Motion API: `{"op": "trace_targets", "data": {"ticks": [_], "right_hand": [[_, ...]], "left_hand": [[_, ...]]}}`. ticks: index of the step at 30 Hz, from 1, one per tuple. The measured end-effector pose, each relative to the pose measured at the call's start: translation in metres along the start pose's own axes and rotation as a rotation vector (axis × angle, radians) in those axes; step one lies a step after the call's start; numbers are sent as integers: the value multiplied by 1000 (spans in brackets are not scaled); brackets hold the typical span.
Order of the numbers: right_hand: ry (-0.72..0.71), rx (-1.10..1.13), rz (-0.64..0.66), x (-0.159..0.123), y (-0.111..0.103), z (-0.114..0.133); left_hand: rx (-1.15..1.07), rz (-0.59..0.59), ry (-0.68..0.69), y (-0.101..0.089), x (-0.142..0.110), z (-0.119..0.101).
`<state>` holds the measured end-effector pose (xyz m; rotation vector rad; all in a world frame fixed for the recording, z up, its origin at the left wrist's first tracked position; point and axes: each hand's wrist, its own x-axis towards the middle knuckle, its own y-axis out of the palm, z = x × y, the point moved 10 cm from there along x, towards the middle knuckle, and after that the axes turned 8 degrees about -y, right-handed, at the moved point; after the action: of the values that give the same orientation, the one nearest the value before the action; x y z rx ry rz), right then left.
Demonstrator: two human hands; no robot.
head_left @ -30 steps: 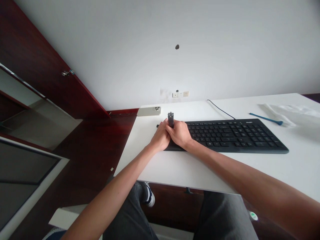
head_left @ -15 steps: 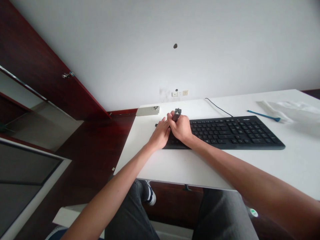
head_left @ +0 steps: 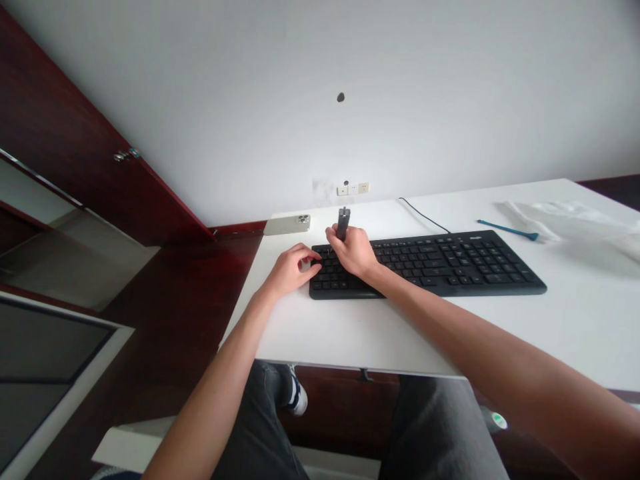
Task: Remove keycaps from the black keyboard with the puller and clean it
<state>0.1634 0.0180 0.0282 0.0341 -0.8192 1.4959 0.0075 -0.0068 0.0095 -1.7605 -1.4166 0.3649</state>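
Observation:
A black full-size keyboard [head_left: 440, 263] lies on the white table. My right hand [head_left: 354, 250] is closed around a slim dark-grey handheld tool [head_left: 343, 223], held upright over the left part of the keys. The tool's upper end sticks out above my fist; its lower end is mostly hidden by my fingers, so its kind is unclear. At the keyboard's left end is my left hand [head_left: 291, 270]. Its thumb and index finger are bent towards each other, with their tips on the keyboard's left edge.
A phone [head_left: 287, 225] lies face down near the table's far left corner. To the right are a blue thin tool [head_left: 507, 230] and a crumpled clear plastic bag [head_left: 580, 220]. The keyboard's cable [head_left: 425, 217] runs towards the wall. Sockets [head_left: 353, 189] are on the wall.
My left hand has moved left, off the keys beside my right hand, to the keyboard's left edge, its fingers now curled. The tool in my right hand stands more upright. The view has shifted slightly.

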Motion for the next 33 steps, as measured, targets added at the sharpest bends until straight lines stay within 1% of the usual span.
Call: {"op": "trace_targets", "data": {"ticks": [5,10,18,26,30,33], "right_hand": [[-6,-34,33,-1,5,-1],[-1,-35,29,0,5,-3],[-20,-39,19,0,5,-3],[-23,-39,16,0,6,-3],[-15,-41,16,0,6,-3],[-6,-46,28,0,6,-3]], "left_hand": [[-27,16,-41,4,2,9],[65,12,8,5,2,2],[247,34,124,16,-4,-10],[323,-3,140,23,-10,-10],[348,6,142,24,-11,-12],[395,20,119,24,-10,-12]]}}
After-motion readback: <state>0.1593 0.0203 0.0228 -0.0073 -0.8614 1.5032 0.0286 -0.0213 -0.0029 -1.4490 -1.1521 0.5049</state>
